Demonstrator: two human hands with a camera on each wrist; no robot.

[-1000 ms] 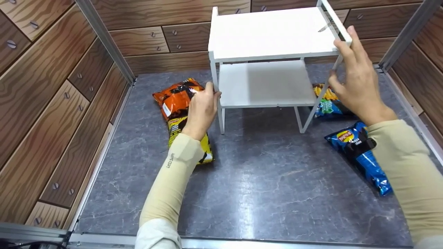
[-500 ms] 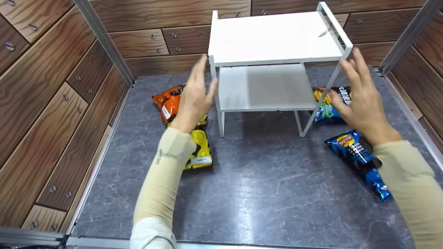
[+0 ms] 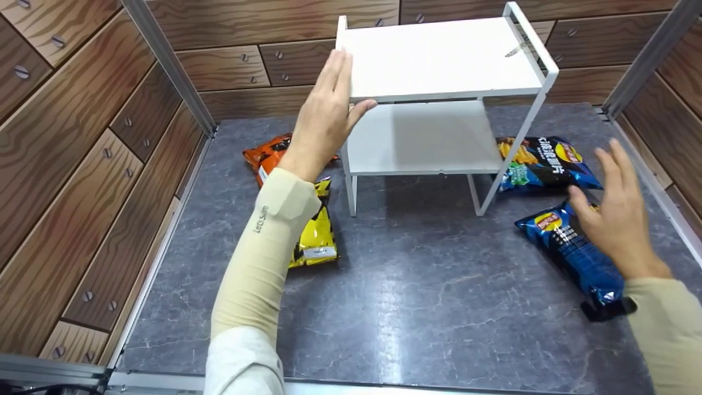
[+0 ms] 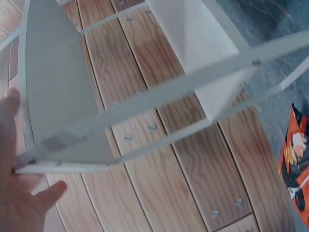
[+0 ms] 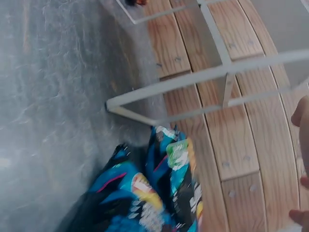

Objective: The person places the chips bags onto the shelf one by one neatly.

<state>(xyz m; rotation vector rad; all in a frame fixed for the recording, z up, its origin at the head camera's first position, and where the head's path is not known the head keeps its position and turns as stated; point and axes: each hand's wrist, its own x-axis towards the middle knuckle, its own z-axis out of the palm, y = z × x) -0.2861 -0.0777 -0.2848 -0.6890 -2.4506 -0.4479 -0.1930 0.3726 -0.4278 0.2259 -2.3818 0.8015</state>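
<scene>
A white two-tier shelf rack (image 3: 439, 57) stands upright toward the back of the floor. My left hand (image 3: 323, 118) lies over the rack's upper left front corner, fingers straight and thumb spread along the top's front edge. In the left wrist view, that hand (image 4: 21, 203) is right at the end of the frame's side bar. Off to the right, my right hand (image 3: 620, 219) hovers with spread fingers, holding nothing. It overlaps a blue chip bag (image 3: 570, 252) in the head view. Behind that bag lies a black-and-blue chip bag (image 3: 548, 164) beside the rack's right leg.
Left of the rack lie an orange chip bag (image 3: 269, 159) and a yellow chip bag (image 3: 318, 236), both partly hidden by my left arm. Wood-print walls (image 3: 219, 66) with metal corner posts (image 3: 170, 66) enclose the grey marbled floor (image 3: 417, 307).
My left hand let go of the rack's left leg, opened, and moved up to its top left corner. My right hand left the rack's right side and moved right and toward me.
</scene>
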